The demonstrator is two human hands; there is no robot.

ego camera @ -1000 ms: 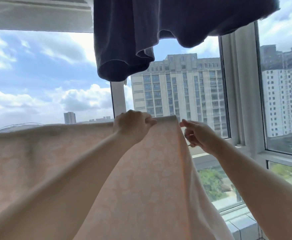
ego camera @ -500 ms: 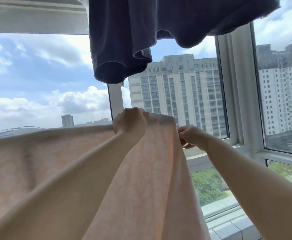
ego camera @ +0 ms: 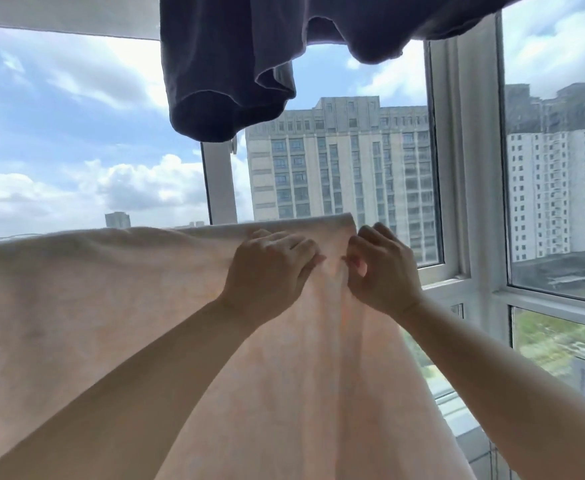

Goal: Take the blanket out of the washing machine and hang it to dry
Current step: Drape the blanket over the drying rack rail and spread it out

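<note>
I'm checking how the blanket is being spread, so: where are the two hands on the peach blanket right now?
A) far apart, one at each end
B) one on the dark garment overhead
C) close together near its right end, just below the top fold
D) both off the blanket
C: the left hand and right hand sit side by side on the blanket near its right end, fingers curled into the cloth.

blanket (ego camera: 111,306) cut off left, below — its support hidden

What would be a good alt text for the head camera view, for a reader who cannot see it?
Two bare hands, the left hand and the right hand, pinch a pale peach blanket near its draped top edge. A dark garment hangs above, before a window showing high-rise buildings.
</note>
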